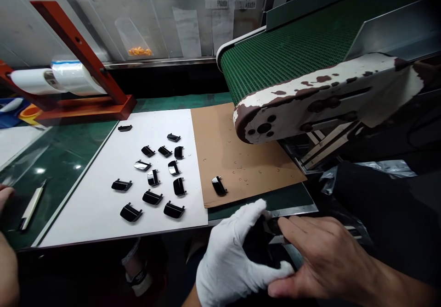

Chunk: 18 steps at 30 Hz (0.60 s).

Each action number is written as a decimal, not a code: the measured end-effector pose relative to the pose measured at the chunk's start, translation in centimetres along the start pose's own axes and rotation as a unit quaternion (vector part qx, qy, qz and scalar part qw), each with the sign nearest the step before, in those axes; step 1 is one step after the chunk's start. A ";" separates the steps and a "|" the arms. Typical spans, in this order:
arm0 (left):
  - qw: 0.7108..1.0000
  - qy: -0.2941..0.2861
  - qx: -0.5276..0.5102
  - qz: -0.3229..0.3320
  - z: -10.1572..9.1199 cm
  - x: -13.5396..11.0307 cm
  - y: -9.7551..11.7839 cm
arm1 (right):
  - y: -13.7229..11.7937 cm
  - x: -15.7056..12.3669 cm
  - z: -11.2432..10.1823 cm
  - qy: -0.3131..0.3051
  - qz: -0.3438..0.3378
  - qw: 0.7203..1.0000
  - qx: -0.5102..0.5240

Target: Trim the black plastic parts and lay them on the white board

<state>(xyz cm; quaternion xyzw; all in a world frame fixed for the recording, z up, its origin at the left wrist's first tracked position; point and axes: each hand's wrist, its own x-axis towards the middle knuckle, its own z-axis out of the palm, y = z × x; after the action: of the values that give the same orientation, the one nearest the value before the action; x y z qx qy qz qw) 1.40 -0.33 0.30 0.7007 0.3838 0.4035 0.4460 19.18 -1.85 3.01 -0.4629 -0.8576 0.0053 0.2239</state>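
Both hands are hanging low in front of the bench's (pixel 82 148) near edge, close together over the lap. On the left hand (pixel 229 252) a white glove is showing, thumb and fingers curving round toward a dark piece (pixel 273 226); the bare right hand (pixel 319 252) is bending its fingers in at that same spot from the other side. It is dim down there, so I cannot fairly tell how firmly either one is pinching, or whether a small tool is sitting between them.

To my eye, the step in hand is close finger work on one single piece. The next move is probably calling for a steady gloved hold and small, careful motion from the bare fingertips.

Just beyond, a glossy black part (pixel 218 186) is lying alone on the brown cardboard (pixel 213 142), with thin curled scraps dotting the board around it. Left of that, more black parts (pixel 174 209) are lying loosely spread on a white sheet (pixel 86 197). Another person's hand (pixel 5 194) is resting at the far left, near a utility knife (pixel 32 206). Farther back, an orange-red stand (pixel 79 41) is carrying rolls of film (pixel 76 77), and a green conveyor belt (pixel 285 64) is overhanging the cardboard.
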 end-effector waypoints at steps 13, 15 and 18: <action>0.999 0.000 0.035 0.004 0.2 -0.3 0.2 | 0.2 -0.6 0.1 -0.028 -0.019 0.999 -0.023; 0.999 0.001 0.042 0.000 0.3 -0.3 0.3 | 0.3 -0.8 0.2 -0.041 -0.028 0.998 -0.024; 0.999 0.001 0.037 -0.006 0.4 -0.3 0.3 | 0.4 -0.9 0.2 -0.050 -0.042 0.998 -0.027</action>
<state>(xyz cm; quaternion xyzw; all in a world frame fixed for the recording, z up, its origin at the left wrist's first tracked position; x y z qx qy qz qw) 1.66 -0.78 0.37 0.7137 0.4031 0.3875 0.4220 19.83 -2.28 2.46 -0.4318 -0.8861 -0.0047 0.1684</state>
